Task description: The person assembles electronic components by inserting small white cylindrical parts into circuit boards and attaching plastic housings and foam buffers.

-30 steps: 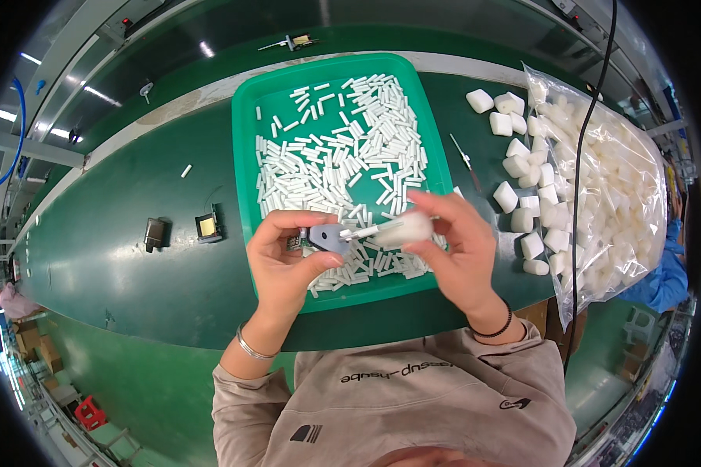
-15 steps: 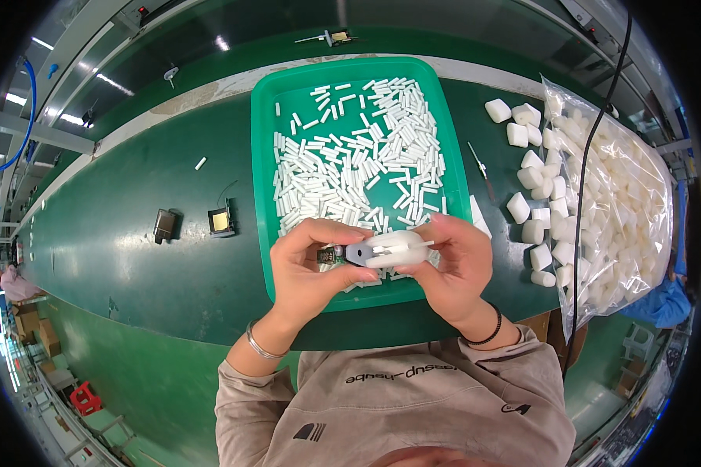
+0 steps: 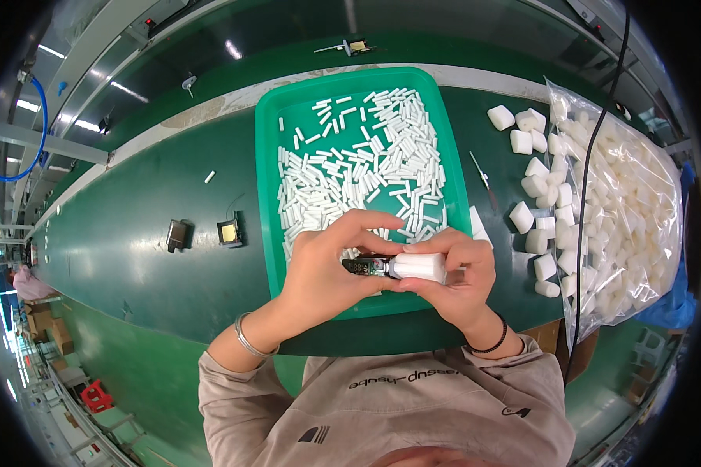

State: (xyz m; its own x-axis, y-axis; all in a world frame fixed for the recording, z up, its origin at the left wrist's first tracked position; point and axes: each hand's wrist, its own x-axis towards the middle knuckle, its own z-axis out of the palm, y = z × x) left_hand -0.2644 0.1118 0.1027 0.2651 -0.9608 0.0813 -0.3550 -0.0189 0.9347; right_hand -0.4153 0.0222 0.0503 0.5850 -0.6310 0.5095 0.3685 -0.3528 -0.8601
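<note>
Head view, two hands [image 3: 319, 268], one white block [image 3: 420, 268]

Dark green tabletop [image 3: 132, 226]; brighter green tray [image 3: 268, 187] toward twelve o'clock, its sticks [image 3: 339, 183] white; central block [image 3: 422, 268] white; six-o'clock sweatshirt [image 3: 420, 412] taupe, black-printed.

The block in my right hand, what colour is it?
White; the block shows best in the head view.

A line of dark lettering [image 3: 397, 379] runs across the chest of the grey-brown sweatshirt [image 3: 444, 416] — upside down in this view. A small striped dark emblem [image 3: 313, 433] sits lower, on the person's L side; a small dark logo [image 3: 516, 408] is on the R. The held device's [image 3: 378, 267] black display [image 3: 357, 267] has pale digit-like marks — too tiny to read w/ certainty.
</note>
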